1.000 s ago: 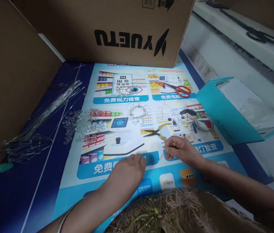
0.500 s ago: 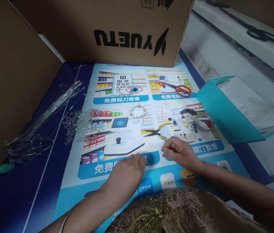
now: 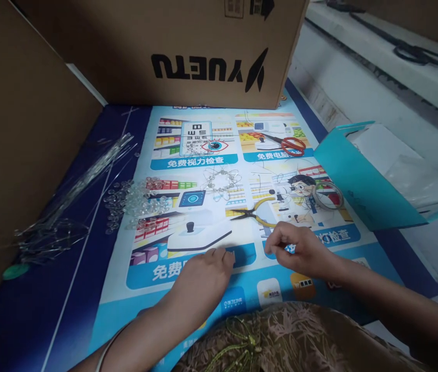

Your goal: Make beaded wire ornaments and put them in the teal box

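Observation:
My left hand (image 3: 213, 268) rests low over the printed sheet, fingers curled down and closed; whatever they pinch is hidden. To its right, a short gap away, my right hand (image 3: 300, 250) has thumb and bent forefinger drawn together, with anything between them too small to make out. Just beyond that hand lie yellow-handled pliers (image 3: 255, 212), jaws pointing left. Farther off is a flower-like ring of clear beads and looped wire (image 3: 222, 180). Loose clear beads (image 3: 137, 204) are heaped on the left.
Scissors with red handles (image 3: 292, 145) lie toward the back, and a wire coil (image 3: 328, 196) at right. A wire bundle (image 3: 98, 170) lies far left. An open turquoise box (image 3: 369, 181) stands right. A cardboard box (image 3: 211, 31) walls off the back.
My right hand has shifted slightly right and nearer to me, widening the gap between the hands. A fine strand seen between them before is hard to see now. My left hand has barely moved.

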Demonstrator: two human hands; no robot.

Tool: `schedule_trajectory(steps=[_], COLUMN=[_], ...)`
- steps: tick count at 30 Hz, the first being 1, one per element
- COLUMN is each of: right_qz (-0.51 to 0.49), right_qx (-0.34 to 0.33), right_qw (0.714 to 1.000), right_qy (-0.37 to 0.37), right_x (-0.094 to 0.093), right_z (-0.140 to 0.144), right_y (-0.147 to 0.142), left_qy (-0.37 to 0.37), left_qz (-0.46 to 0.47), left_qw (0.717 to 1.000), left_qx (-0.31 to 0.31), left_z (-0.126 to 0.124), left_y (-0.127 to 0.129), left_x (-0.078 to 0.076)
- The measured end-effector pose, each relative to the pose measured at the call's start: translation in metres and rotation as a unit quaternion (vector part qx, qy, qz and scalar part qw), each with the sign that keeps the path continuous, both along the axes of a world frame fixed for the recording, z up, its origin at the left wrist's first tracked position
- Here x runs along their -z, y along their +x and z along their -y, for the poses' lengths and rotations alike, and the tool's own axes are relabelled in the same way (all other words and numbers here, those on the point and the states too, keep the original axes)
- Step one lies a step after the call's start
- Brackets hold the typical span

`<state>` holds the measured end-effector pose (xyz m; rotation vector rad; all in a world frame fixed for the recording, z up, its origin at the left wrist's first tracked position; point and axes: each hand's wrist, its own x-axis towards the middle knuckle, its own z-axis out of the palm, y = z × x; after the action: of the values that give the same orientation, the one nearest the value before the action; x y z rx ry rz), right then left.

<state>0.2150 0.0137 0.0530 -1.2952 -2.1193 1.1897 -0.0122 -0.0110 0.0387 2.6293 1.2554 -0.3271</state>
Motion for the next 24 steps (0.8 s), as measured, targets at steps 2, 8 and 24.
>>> schedule_trajectory(steps=[2, 8, 24], right_qz=[0.004, -0.112, -0.18], right_qx=[-0.005, 0.038, 0.016], right_qw=[1.0, 0.984, 0.982], right_qy=[-0.011, -0.134, -0.053], right_x=[0.002, 0.01, 0.018], right_z=[0.0, -0.008, -0.024], right_y=[0.0, -0.013, -0.063], left_qy=[-0.005, -0.042, -0.078], left_qz=[0.028, 0.152, 0.4], left_qw=[1.0, 0.984, 0.898], left_qx=[-0.01, -0.081, -0.166], left_z=[-0.002, -0.013, -0.022], left_y=[-0.004, -0.009, -0.011], left_x=[0.003, 0.007, 0.021])
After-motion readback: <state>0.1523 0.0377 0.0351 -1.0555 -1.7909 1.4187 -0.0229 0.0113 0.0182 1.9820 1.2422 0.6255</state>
